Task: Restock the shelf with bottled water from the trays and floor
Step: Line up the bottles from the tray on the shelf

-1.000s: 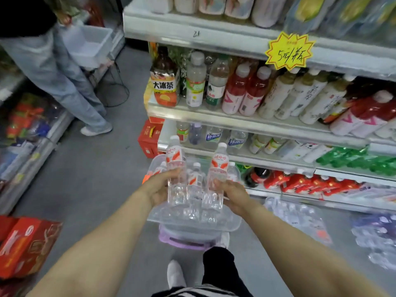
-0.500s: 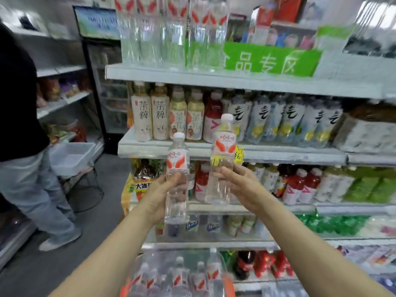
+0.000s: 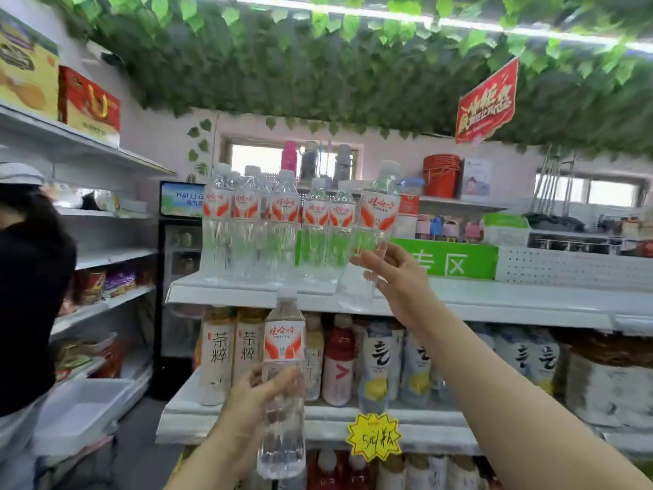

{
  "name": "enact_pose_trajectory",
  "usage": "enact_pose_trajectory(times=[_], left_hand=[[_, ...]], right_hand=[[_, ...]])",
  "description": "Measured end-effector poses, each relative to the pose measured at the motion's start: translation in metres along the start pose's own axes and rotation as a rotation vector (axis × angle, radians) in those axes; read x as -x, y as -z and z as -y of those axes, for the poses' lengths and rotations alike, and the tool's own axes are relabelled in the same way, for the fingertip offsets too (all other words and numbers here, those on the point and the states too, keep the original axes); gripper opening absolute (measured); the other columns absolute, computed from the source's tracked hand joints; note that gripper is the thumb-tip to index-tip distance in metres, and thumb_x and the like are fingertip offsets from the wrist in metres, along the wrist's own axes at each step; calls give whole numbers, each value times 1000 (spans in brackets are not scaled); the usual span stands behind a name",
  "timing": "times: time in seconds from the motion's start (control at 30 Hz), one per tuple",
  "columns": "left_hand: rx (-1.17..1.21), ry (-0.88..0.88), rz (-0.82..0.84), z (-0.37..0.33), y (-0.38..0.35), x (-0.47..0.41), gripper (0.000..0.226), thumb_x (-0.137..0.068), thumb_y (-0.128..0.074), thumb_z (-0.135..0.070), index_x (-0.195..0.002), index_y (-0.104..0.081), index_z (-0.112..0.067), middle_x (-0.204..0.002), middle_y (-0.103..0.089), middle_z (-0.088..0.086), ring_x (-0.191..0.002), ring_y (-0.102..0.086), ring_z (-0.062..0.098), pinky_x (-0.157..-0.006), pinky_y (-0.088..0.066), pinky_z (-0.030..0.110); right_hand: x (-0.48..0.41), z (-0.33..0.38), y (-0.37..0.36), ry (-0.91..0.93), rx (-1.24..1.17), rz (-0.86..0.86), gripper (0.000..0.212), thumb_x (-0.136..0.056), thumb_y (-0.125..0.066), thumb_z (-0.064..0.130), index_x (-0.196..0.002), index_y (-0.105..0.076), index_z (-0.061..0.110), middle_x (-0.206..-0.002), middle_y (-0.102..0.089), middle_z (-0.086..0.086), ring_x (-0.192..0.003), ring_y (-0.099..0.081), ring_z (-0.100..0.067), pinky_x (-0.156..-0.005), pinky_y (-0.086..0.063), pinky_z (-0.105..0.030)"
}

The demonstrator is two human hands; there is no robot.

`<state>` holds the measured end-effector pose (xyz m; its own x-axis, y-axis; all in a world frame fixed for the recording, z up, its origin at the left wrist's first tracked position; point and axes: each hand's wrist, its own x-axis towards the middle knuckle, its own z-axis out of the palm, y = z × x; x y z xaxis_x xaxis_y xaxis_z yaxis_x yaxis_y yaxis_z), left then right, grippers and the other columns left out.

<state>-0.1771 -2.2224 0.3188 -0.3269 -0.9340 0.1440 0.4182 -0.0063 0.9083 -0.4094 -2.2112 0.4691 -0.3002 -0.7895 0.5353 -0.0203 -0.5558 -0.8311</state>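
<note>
Crowded on every side of the two grips. Just left of the right hand (image 3: 395, 274), close against what it carries: a row of water bottles (image 3: 268, 221) upright on the top shelf (image 3: 494, 298), filling that end and barring any way further left. Right behind that hand, a green sign (image 3: 456, 259) along the back of the shelf; above and beyond, a red bucket (image 3: 441, 175) on a higher ledge. Behind the left hand (image 3: 254, 394), one level down, tea bottles (image 3: 217, 355) and a red drink bottle (image 3: 339, 358) packed close together; below and to its right, a yellow price tag (image 3: 374, 436) on the shelf edge. Well off to the left of both hands, a person in black (image 3: 31, 295) in the aisle. Grasping the raised bottle (image 3: 380, 213) with the right hand, fingers curled round its lower half; cap up, leaning a little to the right, base blurred at the front lip of the top shelf, resting or hovering impossible to tell. Clasping the lower bottle (image 3: 284, 348) with the left hand, round the clear body just under the red-and-white label; upright, cap just beneath the top shelf's edge, base hanging free below the grip.
</note>
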Motion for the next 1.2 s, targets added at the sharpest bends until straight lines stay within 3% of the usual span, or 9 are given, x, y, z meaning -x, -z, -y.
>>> enact_pose_trajectory(times=[0.07, 0.17, 0.27, 0.43, 0.57, 0.67, 0.83, 1.03, 1.2], left_hand=[[-6, -41, -18, -7, -4, -8, 93, -34, -96, -38, -116, -61, -11, -103, -75, 16, -94, -66, 39, -79, -49, 49], [-14, -70, -35, -16, -9, -19, 80, -50, -98, -28, -118, -60, -10, -103, -75, 16, -96, -68, 40, -76, -54, 51], [-29, -77, -55, -23, -10, -28, 70, -56, -88, -22, -119, -59, -13, -105, -75, 16, -98, -69, 41, -79, -56, 52], [-56, -107, -128, -33, -12, -35, 102, -23, -103, -38, -112, -60, -12, -95, -76, 13, -91, -71, 37, -81, -53, 53], [-101, -142, -152, -38, -4, -39, 73, -56, -87, -16, -121, -55, -4, -101, -67, 12, -87, -64, 26, -63, -46, 34], [-96, -143, -174, -38, -1, -44, 59, -71, -82, -7, -122, -54, -3, -104, -65, 12, -87, -64, 23, -52, -52, 31], [-28, -147, -192, -34, -4, -49, 102, -28, -103, -39, -116, -57, -11, -108, -71, 16, -99, -70, 37, -87, -54, 61], [-39, -143, -139, -35, -5, -44, 71, -56, -89, -21, -119, -56, -15, -110, -73, 14, -95, -74, 31, -90, -55, 59], [-47, -156, -129, -40, -3, -36, 67, -59, -87, -21, -119, -57, -15, -105, -75, 9, -97, -72, 33, -93, -53, 61]], right_hand=[[-27, -1, -9, -13, -45, 1, 48, -82, -80, 8, -125, -57, 9, -110, -74, -10, -107, -71, -26, -87, -52, -33], [-59, -7, -26, -33, -26, 2, 58, -82, -81, 5, -131, -53, 12, -110, -72, -9, -101, -68, -23, -93, -49, -37], [-80, -20, -40, -66, 4, 13, 57, -81, -81, 2, -130, -54, 12, -104, -70, -6, -95, -66, -19, -85, -47, -29], [-101, -54, -57, -135, 48, 7, 66, -79, -86, 12, -137, -54, 12, -120, -69, -11, -117, -63, -30, -100, -44, -39], [-107, -65, -64, -127, 80, 28, 72, -83, -84, 17, -145, -48, 12, -122, -63, -7, -117, -59, -25, -102, -43, -37], [-110, -69, -67, -110, 100, 33, 73, -85, -82, 20, -148, -46, 13, -116, -60, -3, -116, -57, -24, -101, -42, -36], [-109, -71, -68, -63, 225, 8, 73, -86, -81, 28, -149, -46, 15, -114, -60, 0, -104, -59, -17, -93, -44, -32], [-106, -69, -73, -37, 316, -28, 76, -86, -81, 33, -150, -43, 18, -123, -56, -2, -113, -56, -22, -94, -46, -33], [-104, -64, -72, -46, 336, -32, 76, -88, -79, 31, -153, -41, 17, -122, -59, -1, -110, -56, -21, -94, -44, -33]])
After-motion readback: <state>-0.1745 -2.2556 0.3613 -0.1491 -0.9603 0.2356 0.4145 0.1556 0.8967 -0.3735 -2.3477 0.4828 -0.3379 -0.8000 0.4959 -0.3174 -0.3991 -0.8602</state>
